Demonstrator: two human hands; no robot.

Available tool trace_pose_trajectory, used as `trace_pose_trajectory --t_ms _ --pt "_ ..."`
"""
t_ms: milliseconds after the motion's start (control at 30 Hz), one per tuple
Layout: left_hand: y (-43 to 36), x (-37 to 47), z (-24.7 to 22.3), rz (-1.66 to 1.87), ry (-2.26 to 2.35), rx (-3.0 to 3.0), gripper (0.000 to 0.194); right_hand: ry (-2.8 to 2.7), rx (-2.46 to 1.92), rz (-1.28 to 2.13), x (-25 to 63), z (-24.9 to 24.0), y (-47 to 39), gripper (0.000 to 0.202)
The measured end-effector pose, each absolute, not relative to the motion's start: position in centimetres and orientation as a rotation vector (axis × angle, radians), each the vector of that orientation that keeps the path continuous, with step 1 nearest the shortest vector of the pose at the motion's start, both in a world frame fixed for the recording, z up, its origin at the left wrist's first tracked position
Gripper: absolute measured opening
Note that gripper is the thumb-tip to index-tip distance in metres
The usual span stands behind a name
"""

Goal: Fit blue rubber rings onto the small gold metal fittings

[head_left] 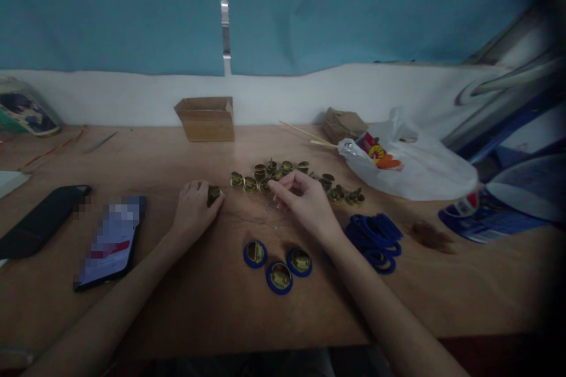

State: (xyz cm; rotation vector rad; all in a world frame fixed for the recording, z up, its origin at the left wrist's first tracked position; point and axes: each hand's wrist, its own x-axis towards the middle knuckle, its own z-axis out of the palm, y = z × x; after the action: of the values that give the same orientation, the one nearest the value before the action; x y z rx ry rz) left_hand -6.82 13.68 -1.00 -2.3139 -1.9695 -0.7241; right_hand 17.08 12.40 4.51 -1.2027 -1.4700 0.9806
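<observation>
My left hand (194,206) rests on the table, fingers curled round a brass-coloured round metal piece (213,194). With thumb and forefinger pinched together, my right hand (305,197) holds a thin clear thread (275,225) that loops below the fingers and trails toward the left hand. Behind the hands lie several loose brass-coloured pieces (250,184) with upright clips. Nearer to me are three blue rings with brass pieces set in them, one of them a blue-rimmed piece (279,278). A pile of blue rings (375,235) lies beside my right forearm.
A phone (110,244) with a lit screen and a dark flat case (42,221) lie at left. An open cardboard box (207,121) stands by the wall. At right are a white plastic bag (415,159), a brown paper packet (344,123) and a blue tub (508,206).
</observation>
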Motion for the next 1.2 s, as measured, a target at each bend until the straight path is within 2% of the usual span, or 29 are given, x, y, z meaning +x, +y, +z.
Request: trace_pose_trajectory --t_ms 133,333,500,667,967,1200 --pt "13.3 -5.9 -0.5 -1.103 -1.908 -2.415 0.019 -1.397 -1.201 1.095 17.1 5.0 12.3 0.032" --pt "11.9 -3.6 1.1 -2.169 -2.082 -2.576 0.032 -1.288 -1.025 1.459 17.1 5.6 11.8 0.031" --pt "11.3 -3.1 1.4 -2.665 -2.171 -2.561 0.036 -1.146 -0.884 1.811 17.0 5.4 11.5 0.024" --pt "11.1 -3.0 1.4 -2.871 -2.212 -2.627 0.042 -1.031 -0.778 1.970 16.7 5.0 11.5 0.018" --pt "10.2 -2.7 2.2 -2.764 -2.040 -2.932 0.034 -0.934 -0.705 2.124 16.3 4.7 11.4 0.016" --pt "10.4 -2.7 2.0 -2.731 -2.033 -2.919 0.034 -0.955 -0.744 2.064 16.2 4.3 11.6 0.020"
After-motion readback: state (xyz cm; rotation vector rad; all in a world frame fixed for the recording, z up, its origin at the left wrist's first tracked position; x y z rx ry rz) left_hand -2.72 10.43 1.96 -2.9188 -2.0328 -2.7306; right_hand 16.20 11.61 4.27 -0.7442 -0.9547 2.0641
